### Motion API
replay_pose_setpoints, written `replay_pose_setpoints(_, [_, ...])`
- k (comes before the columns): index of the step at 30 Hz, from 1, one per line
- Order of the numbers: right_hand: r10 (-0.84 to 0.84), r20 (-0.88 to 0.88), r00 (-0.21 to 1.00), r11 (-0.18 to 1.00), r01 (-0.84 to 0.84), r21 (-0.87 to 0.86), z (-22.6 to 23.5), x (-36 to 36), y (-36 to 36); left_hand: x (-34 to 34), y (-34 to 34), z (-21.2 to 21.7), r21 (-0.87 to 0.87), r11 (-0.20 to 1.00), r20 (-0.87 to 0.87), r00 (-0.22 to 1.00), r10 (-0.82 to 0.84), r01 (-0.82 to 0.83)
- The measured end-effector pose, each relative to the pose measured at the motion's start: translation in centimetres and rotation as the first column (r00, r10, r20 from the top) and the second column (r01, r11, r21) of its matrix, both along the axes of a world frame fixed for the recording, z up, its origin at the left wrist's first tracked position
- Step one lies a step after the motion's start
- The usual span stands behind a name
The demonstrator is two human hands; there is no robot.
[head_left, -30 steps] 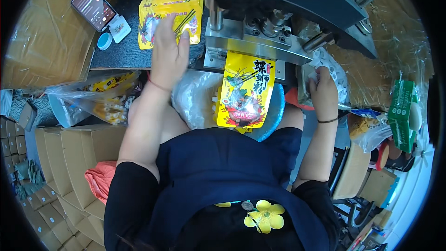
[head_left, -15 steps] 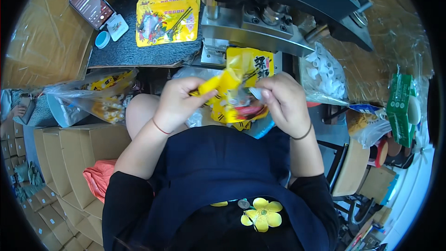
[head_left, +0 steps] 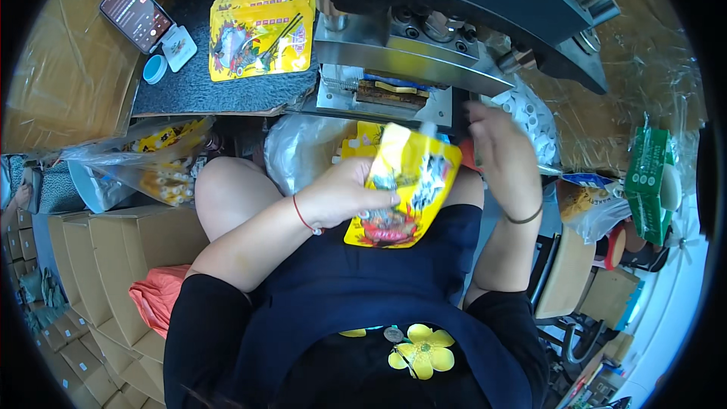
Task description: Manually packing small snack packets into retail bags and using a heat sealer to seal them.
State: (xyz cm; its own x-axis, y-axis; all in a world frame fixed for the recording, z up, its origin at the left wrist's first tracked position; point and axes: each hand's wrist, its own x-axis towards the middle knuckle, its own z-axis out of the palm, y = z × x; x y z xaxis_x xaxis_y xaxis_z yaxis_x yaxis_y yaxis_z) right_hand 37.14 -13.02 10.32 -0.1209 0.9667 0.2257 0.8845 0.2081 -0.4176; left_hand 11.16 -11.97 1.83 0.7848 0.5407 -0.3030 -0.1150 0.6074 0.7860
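Note:
My left hand is closed on a yellow printed pouch, thumb across its front, holding it tilted above my lap. A small whitish piece shows at the pouch's top edge, too blurred to make out fully. My right hand is raised to the right of the pouch, beside a clear bag of white plastic spouts. Its fingers are smeared by motion, so whether they hold anything is unclear. Behind the held pouch, more yellow pouches are partly hidden.
A metal press machine stands ahead. On the dark tabletop lie a stack of yellow pouches, a phone on a stand and a blue-lidded jar. Cardboard boxes are at left, a green box at right.
The yellow pouch has come down toward my lap in my left hand. My right hand has let go of it and moved right, to the spout bag. The machine's base is now uncovered.

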Motion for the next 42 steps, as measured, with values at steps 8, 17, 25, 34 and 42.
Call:
replay_pose_setpoints(8, [-0.177, 0.281, 0.943, 0.978, 0.2, -0.056, -4.9, 6.3, 2.1, -0.1, 5.9, -0.1, -0.13, 0.984, 0.052, 0.99, 0.132, -0.124])
replay_pose_setpoints(17, [-0.165, 0.038, 0.986, 0.969, 0.154, 0.194, -5.3, 6.5, 0.8, -12.3, 12.4, -1.3, 0.723, -0.112, -0.211, 0.371, 0.904, 0.682])
replay_pose_setpoints(25, [0.062, -0.449, 0.891, 0.998, -0.053, 0.032, -2.4, 1.6, -1.5, -11.7, 5.4, -0.3, 0.806, 0.436, -0.142, 0.584, 0.799, -0.401])
replay_pose_setpoints(34, [0.172, -0.599, 0.782, 0.985, -0.119, 0.128, 0.4, -6.4, 0.4, -3.1, 0.8, 0.7, 0.625, 0.778, -0.354, 0.864, 0.359, -0.067])
replay_pose_setpoints(42, [0.303, -0.287, 0.909, 0.95, -0.314, 0.008, -0.4, -2.2, 0.6, 0.1, -1.5, 1.1, -0.015, 0.996, -0.026, 0.996, -0.087, 0.087])
